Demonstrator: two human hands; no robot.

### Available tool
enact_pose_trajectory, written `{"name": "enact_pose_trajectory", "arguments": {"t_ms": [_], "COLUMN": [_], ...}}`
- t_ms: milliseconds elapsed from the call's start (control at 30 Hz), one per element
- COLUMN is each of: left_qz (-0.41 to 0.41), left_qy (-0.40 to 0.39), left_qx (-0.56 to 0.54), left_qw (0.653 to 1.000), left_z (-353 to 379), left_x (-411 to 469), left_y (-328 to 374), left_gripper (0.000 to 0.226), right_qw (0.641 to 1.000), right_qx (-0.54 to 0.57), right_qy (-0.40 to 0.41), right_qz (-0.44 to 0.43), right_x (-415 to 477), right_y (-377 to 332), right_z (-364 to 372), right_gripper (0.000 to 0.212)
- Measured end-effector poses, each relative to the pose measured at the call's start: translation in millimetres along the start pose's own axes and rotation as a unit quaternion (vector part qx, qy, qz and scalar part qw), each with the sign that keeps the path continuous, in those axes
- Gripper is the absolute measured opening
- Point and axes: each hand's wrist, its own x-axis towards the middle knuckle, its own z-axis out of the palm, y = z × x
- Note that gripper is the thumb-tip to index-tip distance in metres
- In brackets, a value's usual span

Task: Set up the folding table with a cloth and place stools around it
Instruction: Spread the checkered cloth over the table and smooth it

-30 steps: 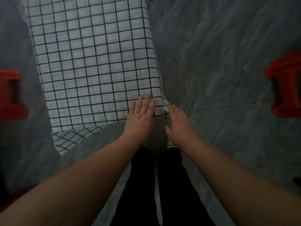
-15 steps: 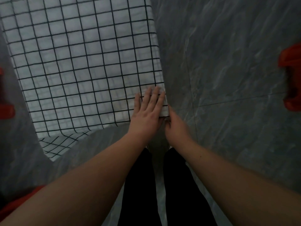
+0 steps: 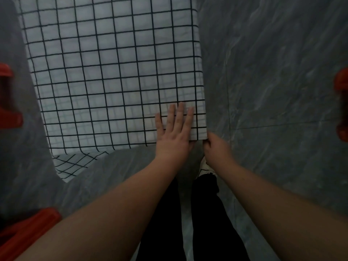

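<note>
A white cloth [image 3: 105, 76] with a black grid covers the folding table, which is hidden beneath it. My left hand [image 3: 174, 132] lies flat on the cloth near its near right corner, fingers straight. My right hand [image 3: 216, 147] pinches that corner's hanging edge just below the tabletop. A flap of cloth [image 3: 73, 164] hangs down at the near left. Red stools stand at the left [image 3: 7, 98], the right edge [image 3: 341, 104] and the lower left [image 3: 24, 232].
Grey marbled tile floor [image 3: 273, 72] surrounds the table. My legs in black trousers [image 3: 188, 223] and a pale shoe [image 3: 204, 166] are right below the table's near edge.
My left hand slid right onto the cloth's corner and pressed flat. My right hand went from open beside the table to pinching the corner edge. The view drew closer.
</note>
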Motion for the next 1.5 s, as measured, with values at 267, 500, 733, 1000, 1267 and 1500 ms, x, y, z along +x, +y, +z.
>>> {"name": "enact_pose_trajectory", "arguments": {"t_ms": [267, 500, 733, 1000, 1267, 1500], "left_qz": [-0.016, -0.017, -0.109, -0.196, -0.256, -0.331], "left_qy": [-0.046, -0.094, -0.114, -0.080, -0.060, -0.033], "left_qx": [-0.024, -0.097, -0.148, -0.160, -0.267, -0.478], "left_qw": [0.999, 0.991, 0.976, 0.964, 0.927, 0.813], "left_z": [-14, -58, -78, -62, -33, 20], "left_x": [-2, -21, -74, -155, -211, -198], "left_y": [5, -1, -54, -184, -316, -383], "left_gripper": [0.095, 0.093, 0.087, 0.080, 0.079, 0.074], "right_qw": [0.999, 0.996, 0.951, 0.914, 0.884, 0.866], "right_qx": [0.016, -0.087, -0.258, -0.343, -0.395, -0.416], "right_qy": [-0.039, 0.000, -0.020, -0.047, -0.058, -0.062], "right_qz": [-0.004, -0.028, -0.169, -0.212, -0.243, -0.269], "right_x": [-8, -51, -82, -89, -99, -69], "right_y": [-8, -41, -107, -202, -282, -311], "right_z": [-14, -38, -6, 96, 190, 249], "right_gripper": [0.061, 0.083, 0.071, 0.065, 0.064, 0.064]}}
